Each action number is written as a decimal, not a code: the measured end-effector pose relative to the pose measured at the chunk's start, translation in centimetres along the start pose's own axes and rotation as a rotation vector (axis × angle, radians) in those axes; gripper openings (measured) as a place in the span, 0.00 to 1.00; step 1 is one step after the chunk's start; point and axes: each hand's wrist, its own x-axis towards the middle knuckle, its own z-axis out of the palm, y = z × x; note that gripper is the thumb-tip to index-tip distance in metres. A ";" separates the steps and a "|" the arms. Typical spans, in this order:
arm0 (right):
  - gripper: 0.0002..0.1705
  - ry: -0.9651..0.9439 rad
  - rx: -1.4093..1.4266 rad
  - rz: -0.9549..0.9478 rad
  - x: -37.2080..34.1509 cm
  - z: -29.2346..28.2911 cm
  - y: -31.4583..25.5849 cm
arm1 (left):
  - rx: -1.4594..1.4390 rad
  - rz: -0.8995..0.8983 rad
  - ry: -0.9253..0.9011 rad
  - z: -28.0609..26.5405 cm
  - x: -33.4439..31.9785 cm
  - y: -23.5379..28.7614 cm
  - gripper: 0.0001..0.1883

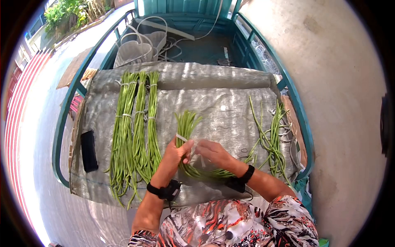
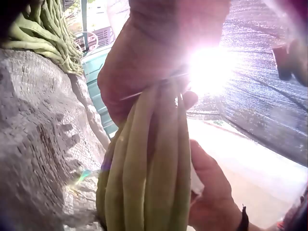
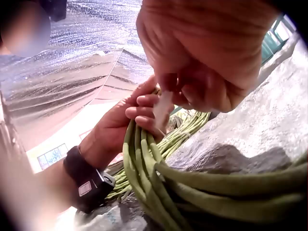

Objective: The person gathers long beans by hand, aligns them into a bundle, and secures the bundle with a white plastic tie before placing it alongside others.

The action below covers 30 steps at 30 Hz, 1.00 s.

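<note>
A bunch of long green beans [image 1: 187, 123] curves across the sacking in front of the person, its cut ends pointing away. The left hand [image 1: 176, 153] grips this bunch near those ends, fingers curled round it in the right wrist view. A white strip [image 1: 181, 138] crosses the beans at the left hand. Close beside it, the right hand [image 1: 214, 153] pinches the white strip between thumb and fingers, and its loose end [image 3: 162, 109] hangs down in the right wrist view. The bunch fills the lower middle of the left wrist view, under the left hand [image 2: 144, 53].
Tied bundles of long beans [image 1: 123, 140] lie at the left, near a black phone [image 1: 89, 151]. Loose long beans [image 1: 271, 142] lie at the right. Grey woven sacking [image 1: 222, 111] covers the teal cart bed, with side rails [image 1: 275, 53]. White baskets [image 1: 133, 51] stand behind.
</note>
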 end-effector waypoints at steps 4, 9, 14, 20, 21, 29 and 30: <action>0.17 0.046 0.158 0.015 0.1 -1.8 -0.2 | 0.021 0.019 0.004 -1.1 0.7 -1.3 0.13; 0.18 0.054 0.272 0.029 2.1 -1.3 -0.6 | 0.475 0.299 0.303 -1.7 2.1 -3.8 0.21; 0.16 -0.007 0.262 0.056 4.3 0.2 -0.9 | 1.081 0.711 0.333 -0.7 2.4 -3.3 0.21; 0.10 0.045 0.584 0.336 6.6 -0.2 -0.9 | 0.517 0.450 0.145 -0.2 4.0 -2.6 0.13; 0.10 0.026 0.643 0.367 6.6 -0.3 -1.1 | 0.567 0.488 0.160 0.2 3.8 -2.2 0.11; 0.10 -0.087 0.706 0.446 6.6 -0.9 -1.4 | 0.440 0.537 0.047 -3.5 7.6 -5.1 0.03; 0.10 -0.121 0.696 0.452 6.6 -1.2 -1.1 | 0.629 0.691 0.064 -3.6 7.7 -5.0 0.03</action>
